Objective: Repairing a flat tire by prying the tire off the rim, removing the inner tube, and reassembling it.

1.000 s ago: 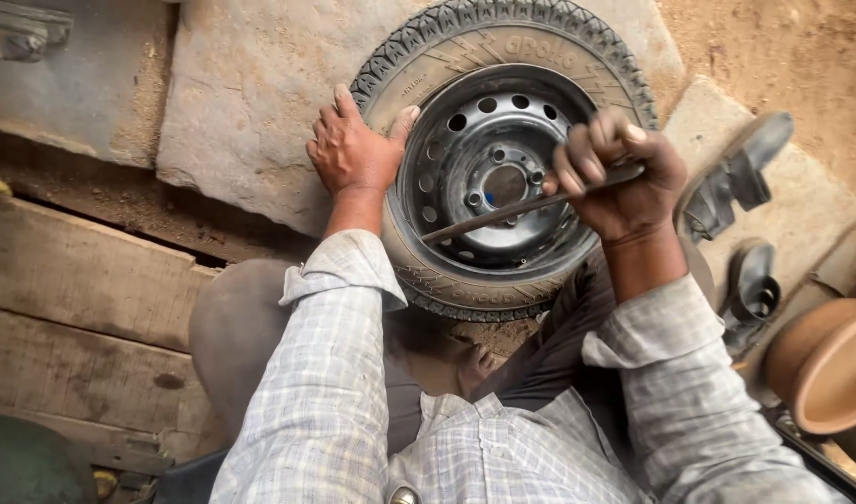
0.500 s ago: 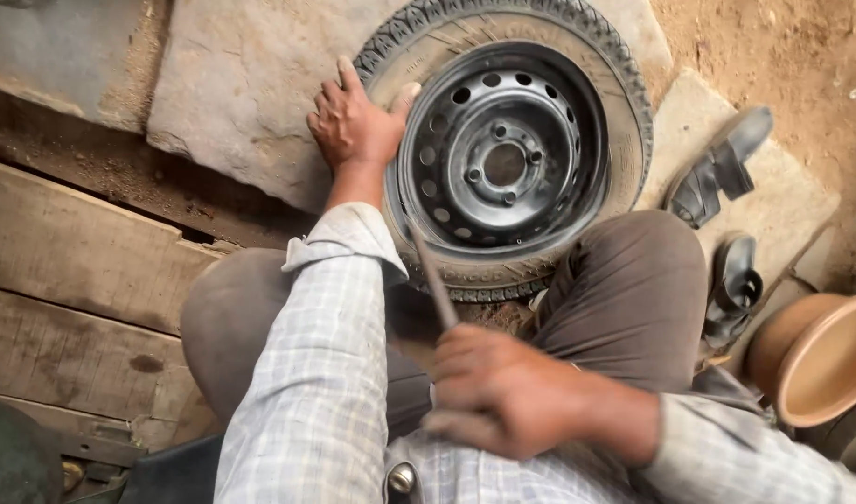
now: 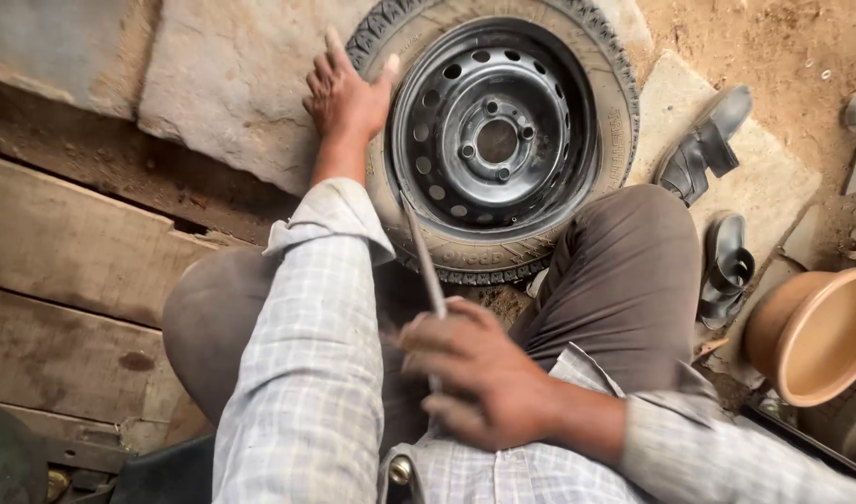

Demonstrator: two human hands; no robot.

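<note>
- While the left hand (image 3: 346, 93) lies flat and spread, fingers apart, against the left side of the tyre (image 3: 395, 201), the right hand (image 3: 479, 378) is clamped around the near end of a thin metal bar (image 3: 423, 257).
- That bar runs up from the fist, close to the body, to the tyre's lower left edge, where its far tip sits at the line between rubber and black steel rim (image 3: 496, 126); whether the tip is wedged under the rubber or only resting there I cannot tell.
- Lying flat on the ground, the wheel rests partly over a stone slab (image 3: 222, 84) and against the person's bent knee (image 3: 624, 261).
- My judgement: if the bar is levered with the tip seated shallowly, it could slip off the rim and swing toward the left forearm, which lies just beside it.
- Since the right hand is blurred, its grip looks mid-motion; a loose hold could let the bar twist out.
- With only a flat palm steadying it, the wheel might slide or rock on the uneven slab.
- Near the right edge of the ground lie two dark sandals (image 3: 703, 149) and a clay bowl (image 3: 815, 336), well apart from the bar.
</note>
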